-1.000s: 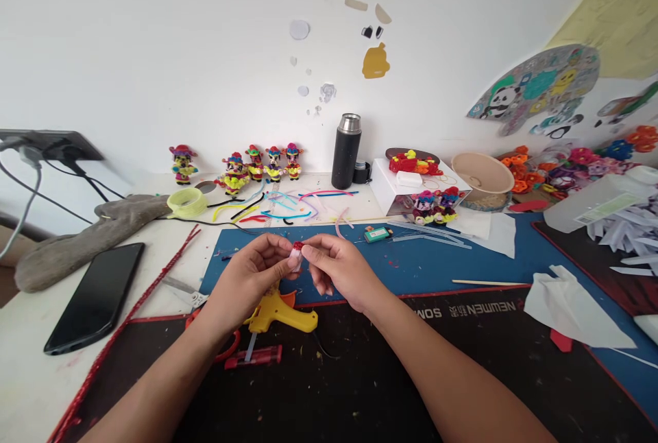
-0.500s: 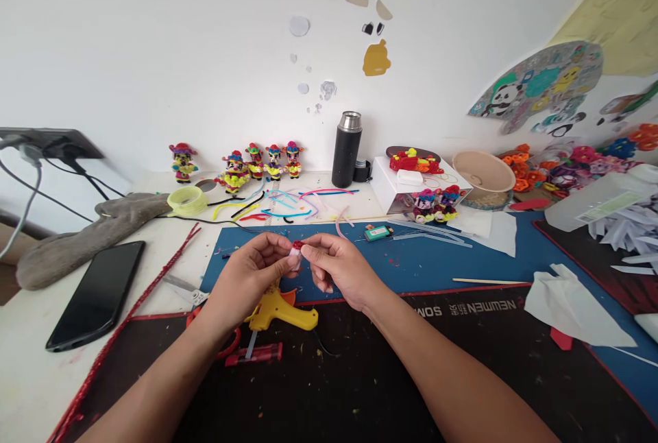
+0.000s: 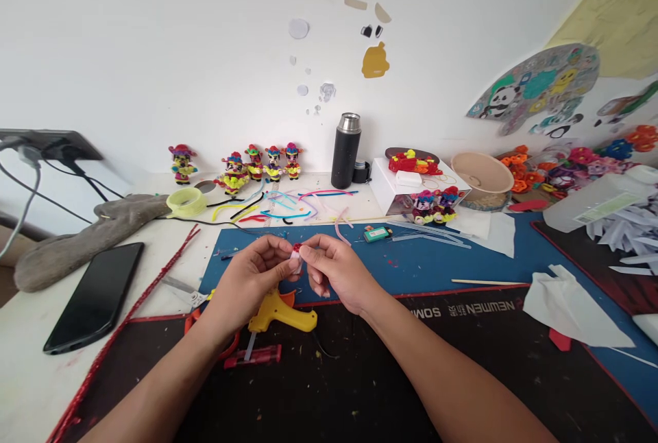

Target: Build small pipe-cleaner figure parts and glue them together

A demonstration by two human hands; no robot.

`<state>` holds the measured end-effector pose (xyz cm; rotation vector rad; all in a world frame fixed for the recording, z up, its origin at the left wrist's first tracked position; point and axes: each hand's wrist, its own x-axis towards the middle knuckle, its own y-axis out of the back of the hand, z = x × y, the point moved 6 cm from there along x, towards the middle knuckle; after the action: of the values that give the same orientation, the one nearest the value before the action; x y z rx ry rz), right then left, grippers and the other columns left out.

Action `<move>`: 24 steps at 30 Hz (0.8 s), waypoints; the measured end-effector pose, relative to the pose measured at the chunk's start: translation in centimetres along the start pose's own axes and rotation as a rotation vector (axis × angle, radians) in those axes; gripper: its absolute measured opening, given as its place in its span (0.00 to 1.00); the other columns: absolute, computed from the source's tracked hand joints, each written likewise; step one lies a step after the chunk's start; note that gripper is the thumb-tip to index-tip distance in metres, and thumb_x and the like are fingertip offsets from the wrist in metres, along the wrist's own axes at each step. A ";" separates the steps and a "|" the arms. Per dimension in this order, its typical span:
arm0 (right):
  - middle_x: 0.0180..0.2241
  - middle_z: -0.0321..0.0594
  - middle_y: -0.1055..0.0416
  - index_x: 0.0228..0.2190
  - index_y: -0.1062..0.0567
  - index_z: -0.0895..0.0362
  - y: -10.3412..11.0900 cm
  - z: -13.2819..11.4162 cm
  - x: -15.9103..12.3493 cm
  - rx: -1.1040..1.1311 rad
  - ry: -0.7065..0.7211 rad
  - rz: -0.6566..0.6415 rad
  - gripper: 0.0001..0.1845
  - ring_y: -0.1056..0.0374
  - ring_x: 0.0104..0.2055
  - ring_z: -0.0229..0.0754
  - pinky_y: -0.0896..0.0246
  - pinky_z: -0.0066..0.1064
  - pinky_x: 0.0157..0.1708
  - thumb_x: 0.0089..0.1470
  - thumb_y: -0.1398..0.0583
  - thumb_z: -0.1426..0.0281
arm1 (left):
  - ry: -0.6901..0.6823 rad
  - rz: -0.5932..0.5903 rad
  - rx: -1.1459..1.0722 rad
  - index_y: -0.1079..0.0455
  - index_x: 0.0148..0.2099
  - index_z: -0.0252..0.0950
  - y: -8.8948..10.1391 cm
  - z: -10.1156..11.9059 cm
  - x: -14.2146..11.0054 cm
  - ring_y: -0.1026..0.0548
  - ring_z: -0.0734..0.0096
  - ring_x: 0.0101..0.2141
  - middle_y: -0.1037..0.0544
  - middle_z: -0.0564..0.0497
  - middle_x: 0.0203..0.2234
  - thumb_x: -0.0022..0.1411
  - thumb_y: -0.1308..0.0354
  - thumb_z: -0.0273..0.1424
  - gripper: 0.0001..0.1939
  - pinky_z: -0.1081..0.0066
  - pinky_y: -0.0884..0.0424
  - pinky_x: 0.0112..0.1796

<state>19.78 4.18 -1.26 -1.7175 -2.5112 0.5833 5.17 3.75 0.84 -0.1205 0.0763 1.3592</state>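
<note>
My left hand [image 3: 254,278] and my right hand [image 3: 336,271] meet above the blue mat [image 3: 411,261], both pinched on a small red and white craft piece [image 3: 297,254] held between the fingertips. A yellow glue gun [image 3: 280,313] lies on the black mat [image 3: 329,374] just below my hands. A red lighter [image 3: 254,357] rests beside it. Loose pipe cleaners [image 3: 288,206] in several colours are scattered behind the blue mat.
A black phone [image 3: 95,295] and grey cloth [image 3: 82,237] lie at left. Small figurines [image 3: 247,165], a black flask [image 3: 345,151], a white box [image 3: 411,186], a bowl [image 3: 480,172] and paper scraps [image 3: 576,306] crowd the back and right. Scissors [image 3: 179,289] lie left.
Both hands stay together on the small piece, shifting only slightly; nothing else on the table has moved.
</note>
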 end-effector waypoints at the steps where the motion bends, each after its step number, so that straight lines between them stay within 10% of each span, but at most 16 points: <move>1: 0.17 0.23 0.36 0.36 0.29 0.53 0.0 0.0 0.0 -0.006 0.010 -0.001 0.25 0.41 0.15 0.33 0.51 0.25 0.15 0.53 0.31 0.47 | 0.003 0.002 0.003 0.26 0.40 0.39 0.0 -0.1 0.0 0.19 0.65 0.33 0.18 0.52 0.31 0.53 0.24 0.46 0.21 0.66 0.20 0.39; 14: 0.18 0.25 0.34 0.36 0.30 0.54 -0.2 0.3 0.0 0.056 0.013 -0.019 0.28 0.40 0.15 0.33 0.52 0.24 0.15 0.55 0.33 0.43 | -0.005 -0.024 -0.067 0.24 0.57 0.41 -0.1 -0.1 0.1 0.18 0.64 0.37 0.16 0.52 0.34 0.55 0.24 0.42 0.29 0.66 0.21 0.43; 24: 0.19 0.25 0.32 0.46 0.27 0.54 -0.3 0.4 0.1 0.002 0.010 -0.009 0.28 0.39 0.15 0.33 0.52 0.24 0.14 0.57 0.33 0.46 | -0.036 0.077 -0.234 0.22 0.47 0.42 1.1 -0.5 0.5 0.21 0.68 0.39 0.16 0.53 0.36 0.55 0.22 0.37 0.19 0.71 0.26 0.44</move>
<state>19.40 4.06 -1.56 -1.7040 -2.5095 0.5747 4.19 4.41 0.25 -0.2915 -0.1099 1.4437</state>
